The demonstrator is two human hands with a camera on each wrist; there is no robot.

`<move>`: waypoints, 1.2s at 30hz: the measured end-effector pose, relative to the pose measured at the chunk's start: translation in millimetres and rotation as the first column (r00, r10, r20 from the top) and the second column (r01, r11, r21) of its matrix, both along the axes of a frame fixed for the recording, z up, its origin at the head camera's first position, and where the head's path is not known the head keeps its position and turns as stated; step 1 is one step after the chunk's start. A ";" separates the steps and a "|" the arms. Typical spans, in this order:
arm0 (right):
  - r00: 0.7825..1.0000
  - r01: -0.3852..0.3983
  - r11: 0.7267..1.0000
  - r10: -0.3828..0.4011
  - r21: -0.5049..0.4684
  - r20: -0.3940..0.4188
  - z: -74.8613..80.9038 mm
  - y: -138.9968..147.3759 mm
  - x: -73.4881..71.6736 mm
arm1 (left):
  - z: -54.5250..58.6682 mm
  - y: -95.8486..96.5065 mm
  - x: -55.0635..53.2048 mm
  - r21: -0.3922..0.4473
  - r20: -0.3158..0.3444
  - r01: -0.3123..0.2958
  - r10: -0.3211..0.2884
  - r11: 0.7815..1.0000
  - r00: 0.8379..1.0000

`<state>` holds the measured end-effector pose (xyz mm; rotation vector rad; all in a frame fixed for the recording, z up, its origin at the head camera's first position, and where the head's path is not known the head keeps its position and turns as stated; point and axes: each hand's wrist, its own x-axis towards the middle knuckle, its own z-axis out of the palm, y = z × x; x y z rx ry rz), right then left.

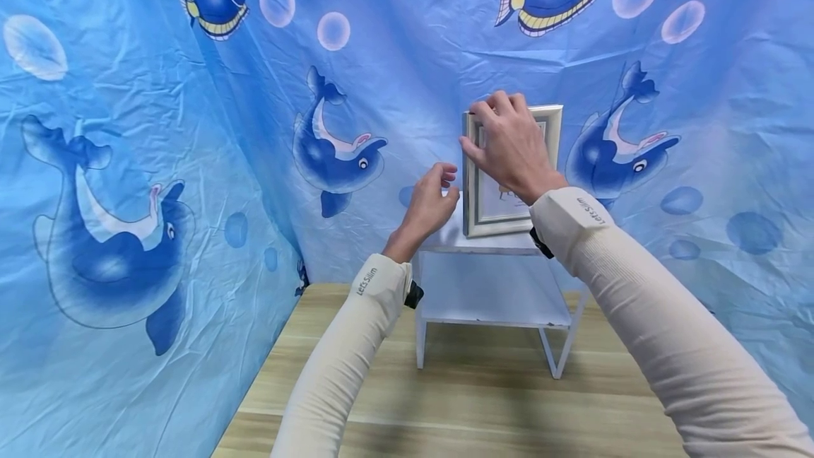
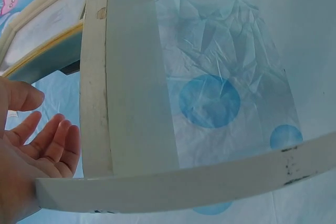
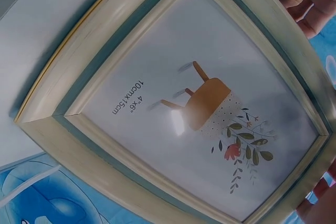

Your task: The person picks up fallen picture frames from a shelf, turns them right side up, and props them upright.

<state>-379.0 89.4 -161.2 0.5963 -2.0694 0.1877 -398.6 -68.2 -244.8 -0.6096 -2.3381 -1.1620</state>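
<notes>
Item: picture frame (image 1: 485,206), cream w/ grey-green band; stands upright on top of white stand (image 1: 496,292), nr front edge; long axis vert., face twd person

R hand (image 1: 511,147): fingers bent over frame's top edge, thumb at its L edge, holding it

L hand (image 1: 432,200): just beside frame's L edge; fingers loosely curved, thumb apart, nothing in grip; contact can't be told

Markings: 4"x6" & 10cmx15cm on insert (image 3: 184,145), legible in R wrist view only, where frame runs aslant, top twd lower R; cuffs (image 1: 375,280) both lettered, approx. "Let'sSilim"

R wrist view adds: insert art, brown legged object w/ dotted upper part, red flower, leaves; mostly behind R hand in head view

L wrist view adds: frame's gold-lined side, dark pc. at rear; chipped paint on stand

Head view adds: wood-grain surface (image 1: 483,408) under stand; sea-print backdrop (image 1: 407,55) behind, dolphins & fish
</notes>
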 end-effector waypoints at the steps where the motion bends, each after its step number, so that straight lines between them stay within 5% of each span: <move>1: 1.000 -0.004 1.000 0.004 0.002 -0.002 0.0 0.2 0.3 | -0.2 -0.2 -0.1 -0.003 0.002 -0.003 0.003 1.000 1.000; 36: 0.988 -0.150 0.988 0.149 -0.042 -0.032 -1.0 14.2 5.3 | 0.0 3.8 3.0 -0.068 0.014 0.027 -0.026 0.997 1.000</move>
